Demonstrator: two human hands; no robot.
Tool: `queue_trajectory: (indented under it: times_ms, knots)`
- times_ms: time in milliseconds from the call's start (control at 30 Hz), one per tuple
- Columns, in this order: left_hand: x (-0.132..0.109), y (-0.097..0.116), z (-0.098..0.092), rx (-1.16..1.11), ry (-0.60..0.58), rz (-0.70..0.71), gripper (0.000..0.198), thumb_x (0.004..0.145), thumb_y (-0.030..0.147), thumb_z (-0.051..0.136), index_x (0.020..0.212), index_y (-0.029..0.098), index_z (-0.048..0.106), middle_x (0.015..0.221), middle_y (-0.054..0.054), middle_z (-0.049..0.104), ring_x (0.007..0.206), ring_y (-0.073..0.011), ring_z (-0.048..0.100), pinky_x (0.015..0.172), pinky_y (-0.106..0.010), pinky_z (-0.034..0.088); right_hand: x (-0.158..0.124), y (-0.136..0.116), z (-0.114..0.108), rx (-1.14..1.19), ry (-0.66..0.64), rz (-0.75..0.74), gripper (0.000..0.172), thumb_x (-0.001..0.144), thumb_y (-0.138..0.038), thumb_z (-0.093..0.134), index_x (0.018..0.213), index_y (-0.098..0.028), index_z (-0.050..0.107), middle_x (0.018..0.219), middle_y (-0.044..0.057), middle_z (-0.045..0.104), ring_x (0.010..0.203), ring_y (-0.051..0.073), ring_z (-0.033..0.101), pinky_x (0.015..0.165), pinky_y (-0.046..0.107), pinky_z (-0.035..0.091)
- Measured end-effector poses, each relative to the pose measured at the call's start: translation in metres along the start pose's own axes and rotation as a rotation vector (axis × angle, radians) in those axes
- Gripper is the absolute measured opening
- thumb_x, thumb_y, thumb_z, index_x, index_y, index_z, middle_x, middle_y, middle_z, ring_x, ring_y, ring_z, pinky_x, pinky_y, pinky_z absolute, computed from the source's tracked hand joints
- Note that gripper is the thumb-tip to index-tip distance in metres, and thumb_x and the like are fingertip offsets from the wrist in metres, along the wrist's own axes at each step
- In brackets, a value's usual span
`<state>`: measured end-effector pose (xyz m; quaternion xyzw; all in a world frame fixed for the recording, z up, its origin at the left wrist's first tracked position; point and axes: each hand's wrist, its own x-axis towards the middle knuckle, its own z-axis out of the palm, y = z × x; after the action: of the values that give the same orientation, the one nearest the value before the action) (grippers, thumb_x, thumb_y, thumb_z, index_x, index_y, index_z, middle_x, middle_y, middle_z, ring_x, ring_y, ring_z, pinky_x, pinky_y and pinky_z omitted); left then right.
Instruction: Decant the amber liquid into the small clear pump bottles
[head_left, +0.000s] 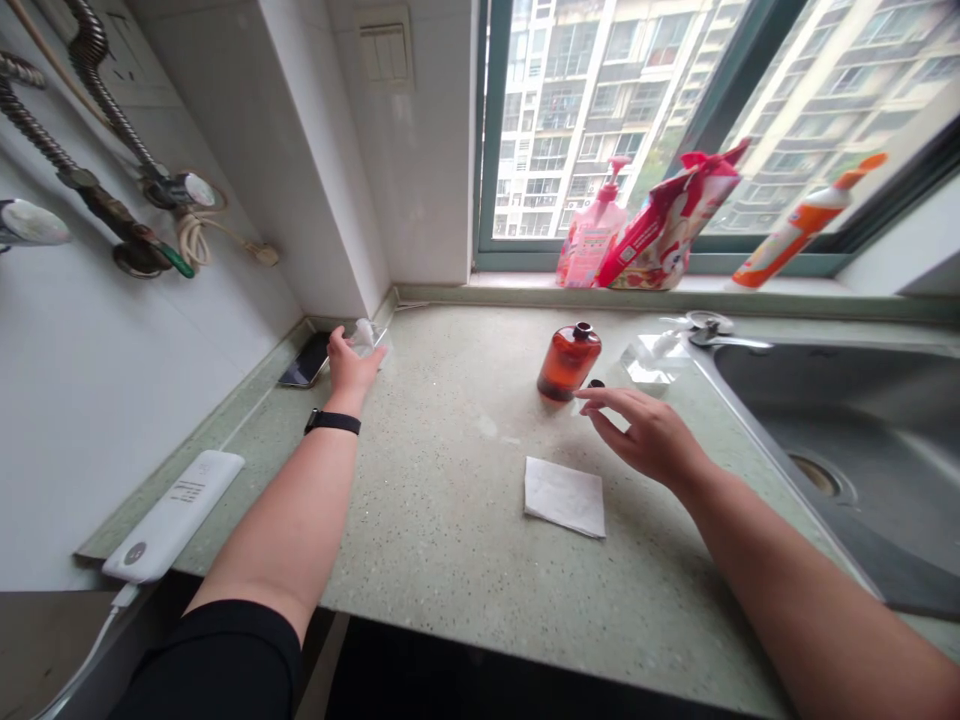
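Note:
At the back left corner of the counter, my left hand (356, 365) has its fingers and thumb around a clear container (365, 340) with something whitish in it. My palm hides most of that container. A dark phone (306, 360) lies just left of these fingers. My right hand (637, 425) hovers over the counter, fingers stretched out and holding nothing I can see. Its fingertips are close to an amber bottle (568, 365), which stands upright with its neck uncapped. A small black cap (596, 384) sits right behind the fingers. In front lies a folded white tissue (564, 496).
A clear pump bottle (654, 358) stands beside the sink (847, 440) on the right. On the sill are a pink pump bottle (592, 235), a red bag (671, 225) and an orange bottle (795, 235). A white power bank (176, 515) with a cable lies at the left edge.

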<state>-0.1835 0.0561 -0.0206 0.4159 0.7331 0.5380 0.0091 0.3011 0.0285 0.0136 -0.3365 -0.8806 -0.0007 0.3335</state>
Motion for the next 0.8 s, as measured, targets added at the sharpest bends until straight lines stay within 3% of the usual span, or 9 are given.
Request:
queue_trajectory:
  times_ms: [167, 267, 400, 500, 633, 800]
  knots:
    - [0.004, 0.006, 0.0, -0.049, 0.015, 0.071, 0.075, 0.078, 0.024, 0.088, 0.139, 0.025, 0.044, 0.134, -0.013, 0.06, 0.123, -0.0284, 0.066, 0.11, -0.052, 0.054, 0.001, -0.002, 0.001, 0.002, -0.012, -0.006, 0.023, 0.103, -0.023, 0.056, 0.118, -0.026, 0.074, 0.096, 0.003, 0.083, 0.083, 0.021, 0.08, 0.076, 0.035, 0.061]
    - [-0.009, 0.029, 0.0, -0.106, 0.015, 0.3, 0.078, 0.079, 0.027, 0.087, 0.144, 0.026, 0.044, 0.135, -0.014, 0.062, 0.121, -0.0289, 0.067, 0.109, -0.051, 0.056, 0.001, -0.003, 0.001, 0.012, -0.008, -0.005, 0.023, 0.104, -0.024, 0.056, 0.119, -0.026, 0.074, 0.097, 0.004, 0.084, 0.083, 0.021, 0.08, 0.076, 0.036, 0.062]
    - [-0.05, 0.075, -0.007, 0.017, -0.163, 0.738, 0.078, 0.085, 0.035, 0.082, 0.152, 0.024, 0.043, 0.138, -0.013, 0.067, 0.121, -0.0324, 0.066, 0.111, -0.054, 0.05, 0.003, -0.007, -0.001, 0.031, 0.013, 0.012, 0.023, 0.105, -0.028, 0.058, 0.122, -0.025, 0.073, 0.101, 0.006, 0.084, 0.088, 0.023, 0.08, 0.08, 0.038, 0.063]
    - [-0.088, 0.106, -0.014, 0.113, -0.316, 0.968, 0.073, 0.089, 0.04, 0.078, 0.152, 0.023, 0.047, 0.136, -0.013, 0.07, 0.121, -0.0351, 0.065, 0.109, -0.053, 0.047, 0.005, -0.017, -0.002, 0.07, 0.04, 0.022, 0.022, 0.106, -0.032, 0.058, 0.121, -0.025, 0.072, 0.108, 0.008, 0.083, 0.097, 0.023, 0.079, 0.086, 0.039, 0.063]
    - [-0.129, 0.131, -0.016, 0.079, -0.455, 1.139, 0.066, 0.095, 0.038, 0.074, 0.153, 0.022, 0.048, 0.136, -0.013, 0.072, 0.121, -0.033, 0.066, 0.107, -0.048, 0.046, 0.005, -0.039, -0.001, 0.129, 0.042, 0.064, 0.024, 0.107, -0.039, 0.058, 0.121, -0.025, 0.07, 0.108, 0.007, 0.082, 0.099, 0.024, 0.078, 0.089, 0.041, 0.061]
    - [-0.149, 0.143, -0.017, 0.062, -0.514, 1.241, 0.061, 0.095, 0.035, 0.075, 0.151, 0.025, 0.053, 0.137, -0.01, 0.073, 0.121, -0.032, 0.065, 0.107, -0.047, 0.044, 0.004, -0.062, 0.005, 0.142, 0.015, 0.12, 0.026, 0.103, -0.049, 0.063, 0.114, -0.026, 0.068, 0.11, 0.008, 0.08, 0.1, 0.026, 0.075, 0.088, 0.042, 0.059]
